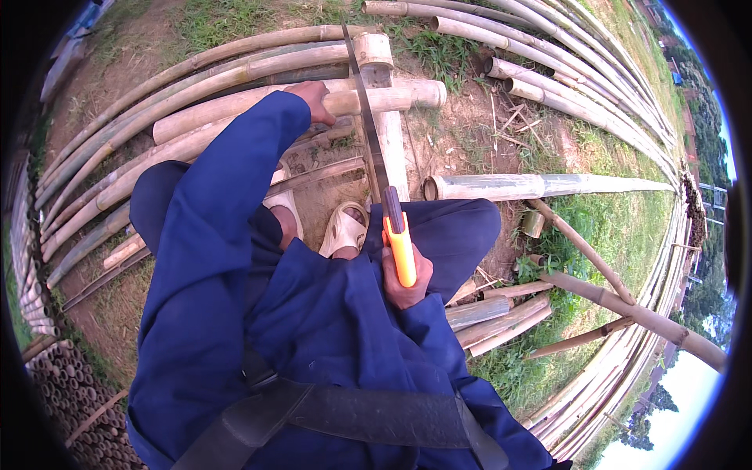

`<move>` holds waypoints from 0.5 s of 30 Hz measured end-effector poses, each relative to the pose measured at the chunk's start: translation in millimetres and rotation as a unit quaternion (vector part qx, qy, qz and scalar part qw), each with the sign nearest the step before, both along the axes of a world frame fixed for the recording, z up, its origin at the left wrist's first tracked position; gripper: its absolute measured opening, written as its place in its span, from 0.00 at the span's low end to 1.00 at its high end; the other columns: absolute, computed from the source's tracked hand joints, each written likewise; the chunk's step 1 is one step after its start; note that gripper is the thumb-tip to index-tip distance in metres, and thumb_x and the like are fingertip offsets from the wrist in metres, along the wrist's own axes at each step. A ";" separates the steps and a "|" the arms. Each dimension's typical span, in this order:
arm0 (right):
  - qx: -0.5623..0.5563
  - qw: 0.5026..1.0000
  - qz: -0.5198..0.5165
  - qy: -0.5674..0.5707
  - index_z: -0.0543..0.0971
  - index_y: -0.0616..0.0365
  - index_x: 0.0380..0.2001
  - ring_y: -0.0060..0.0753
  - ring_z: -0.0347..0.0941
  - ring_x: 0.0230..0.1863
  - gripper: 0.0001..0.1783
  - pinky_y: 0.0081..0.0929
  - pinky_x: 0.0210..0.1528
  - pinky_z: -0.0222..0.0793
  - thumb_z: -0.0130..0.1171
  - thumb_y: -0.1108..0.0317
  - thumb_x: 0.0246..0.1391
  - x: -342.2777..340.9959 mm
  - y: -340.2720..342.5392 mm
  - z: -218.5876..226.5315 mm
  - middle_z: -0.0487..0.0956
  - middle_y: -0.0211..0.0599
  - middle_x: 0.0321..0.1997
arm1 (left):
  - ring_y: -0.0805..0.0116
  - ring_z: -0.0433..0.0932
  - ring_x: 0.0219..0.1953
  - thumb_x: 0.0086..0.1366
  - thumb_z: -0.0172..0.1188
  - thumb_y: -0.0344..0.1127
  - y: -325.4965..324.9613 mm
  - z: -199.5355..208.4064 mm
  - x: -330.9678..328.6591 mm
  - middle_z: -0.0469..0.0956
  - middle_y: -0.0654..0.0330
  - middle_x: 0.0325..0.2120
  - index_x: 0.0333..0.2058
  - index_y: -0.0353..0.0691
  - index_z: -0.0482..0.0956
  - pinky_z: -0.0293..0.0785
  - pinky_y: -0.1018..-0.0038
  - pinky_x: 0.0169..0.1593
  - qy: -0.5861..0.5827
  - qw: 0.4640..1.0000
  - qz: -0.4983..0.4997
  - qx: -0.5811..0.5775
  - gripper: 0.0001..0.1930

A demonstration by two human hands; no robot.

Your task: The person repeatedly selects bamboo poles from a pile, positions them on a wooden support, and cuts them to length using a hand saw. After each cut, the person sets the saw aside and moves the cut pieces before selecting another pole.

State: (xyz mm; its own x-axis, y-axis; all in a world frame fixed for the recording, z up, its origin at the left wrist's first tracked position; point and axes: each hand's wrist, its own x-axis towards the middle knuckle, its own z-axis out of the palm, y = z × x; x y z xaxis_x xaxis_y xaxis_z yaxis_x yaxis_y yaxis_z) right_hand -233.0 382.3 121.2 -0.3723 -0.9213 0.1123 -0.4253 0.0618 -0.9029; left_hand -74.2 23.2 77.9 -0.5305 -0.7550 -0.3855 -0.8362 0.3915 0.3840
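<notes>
This is an outdoor bamboo work yard. Bare earth [94, 94] and grass [223, 23] form the ground, long bamboo poles [564, 59] lie in rows at the upper right, and a bamboo stack [74, 399] shows hollow round ends at the lower left. 1 handsaw [374, 149] crosses the upper middle; trees [709, 141] and bright sky [689, 399] line the right.

Saw blade [366, 110] looked to me like thin, dark, dull metal; its handle [403, 254], smooth orange plastic with slight sheen. Bamboo pole [392, 99] at the blade: pale, woody, smooth, matt. Garment [207, 200] was creased matt blue cloth; strap [376, 413], dull black; sandals [341, 229], smooth, plastic or rubber, unresolved. Soil [464, 160] appeared rough.
</notes>
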 end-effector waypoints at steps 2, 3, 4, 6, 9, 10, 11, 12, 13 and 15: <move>0.004 1.000 0.002 -0.023 0.79 0.63 0.33 0.39 0.77 0.21 0.05 0.30 0.28 0.72 0.66 0.77 0.55 2.0 -4.0 -0.7 0.78 0.41 0.23 | 0.46 0.81 0.54 0.44 0.74 0.56 -0.5 0.8 -0.1 0.82 0.42 0.49 0.50 0.33 0.82 0.75 0.58 0.59 0.015 1.000 -0.009 0.003 0.38; 0.026 0.999 -0.008 -0.018 0.79 0.63 0.33 0.40 0.78 0.21 0.05 0.30 0.28 0.72 0.66 0.77 0.55 2.6 -5.5 -1.2 0.78 0.41 0.23 | 0.46 0.81 0.54 0.44 0.74 0.56 -0.3 1.5 -0.1 0.82 0.42 0.49 0.49 0.34 0.82 0.75 0.58 0.59 0.017 1.000 0.007 -0.021 0.38; -0.031 1.000 -0.002 -0.005 0.79 0.63 0.33 0.40 0.78 0.21 0.05 0.30 0.28 0.72 0.66 0.77 0.55 3.9 -5.9 -2.0 0.79 0.41 0.24 | 0.47 0.81 0.54 0.44 0.74 0.56 -0.5 2.0 -0.3 0.82 0.42 0.49 0.49 0.34 0.82 0.75 0.57 0.59 0.022 0.999 0.017 -0.029 0.38; -0.102 0.994 -0.002 0.041 0.79 0.63 0.33 0.40 0.79 0.22 0.05 0.30 0.29 0.73 0.66 0.77 0.55 5.9 -6.0 -3.9 0.79 0.42 0.24 | 0.47 0.81 0.54 0.44 0.74 0.56 -0.3 3.2 -0.8 0.82 0.42 0.49 0.50 0.34 0.82 0.75 0.56 0.59 -0.008 0.999 0.027 -0.026 0.38; -0.016 1.000 -0.008 0.018 0.79 0.62 0.34 0.41 0.80 0.23 0.05 0.30 0.29 0.73 0.66 0.77 0.55 9.3 -5.6 -6.8 0.80 0.42 0.25 | 0.46 0.80 0.54 0.44 0.73 0.57 -1.4 5.4 -1.3 0.81 0.43 0.50 0.50 0.35 0.81 0.74 0.55 0.59 -0.005 1.000 -0.001 0.015 0.38; 0.052 0.999 -0.005 0.016 0.80 0.63 0.34 0.40 0.79 0.23 0.05 0.31 0.30 0.73 0.67 0.77 0.55 10.0 -6.5 -7.6 0.80 0.41 0.25 | 0.46 0.80 0.54 0.44 0.73 0.57 -1.8 6.5 -1.6 0.81 0.43 0.50 0.50 0.35 0.81 0.74 0.55 0.59 -0.007 1.000 0.004 0.008 0.38; 0.002 1.000 -0.007 0.009 0.80 0.63 0.34 0.39 0.80 0.23 0.05 0.31 0.30 0.74 0.67 0.77 0.55 11.2 -7.1 -8.0 0.80 0.41 0.25 | 0.46 0.80 0.54 0.44 0.73 0.56 -0.9 7.3 -1.9 0.82 0.42 0.49 0.50 0.35 0.81 0.74 0.55 0.59 -0.001 1.000 0.011 -0.003 0.38; -0.008 1.000 -0.010 0.009 0.80 0.63 0.34 0.39 0.80 0.23 0.05 0.31 0.30 0.74 0.67 0.77 0.55 12.2 -8.5 -8.5 0.80 0.41 0.25 | 0.46 0.80 0.54 0.44 0.73 0.56 -2.2 9.3 -1.0 0.82 0.42 0.49 0.50 0.35 0.81 0.74 0.55 0.59 0.005 1.000 0.021 -0.019 0.38; 0.023 1.000 -0.020 0.009 0.80 0.63 0.34 0.39 0.80 0.23 0.05 0.31 0.30 0.74 0.67 0.77 0.55 13.1 -10.2 -8.7 0.80 0.41 0.25 | 0.46 0.80 0.54 0.44 0.73 0.56 -1.7 10.7 -0.9 0.81 0.42 0.50 0.50 0.35 0.81 0.74 0.55 0.59 0.005 0.999 0.027 -0.023 0.38; -0.054 0.998 -0.013 0.008 0.80 0.63 0.34 0.38 0.80 0.23 0.05 0.31 0.30 0.74 0.67 0.77 0.56 14.9 -15.1 -9.1 0.80 0.41 0.24 | 0.46 0.80 0.54 0.44 0.73 0.56 -0.8 13.2 -1.0 0.81 0.42 0.50 0.51 0.35 0.81 0.74 0.56 0.59 -0.005 0.999 0.042 -0.031 0.38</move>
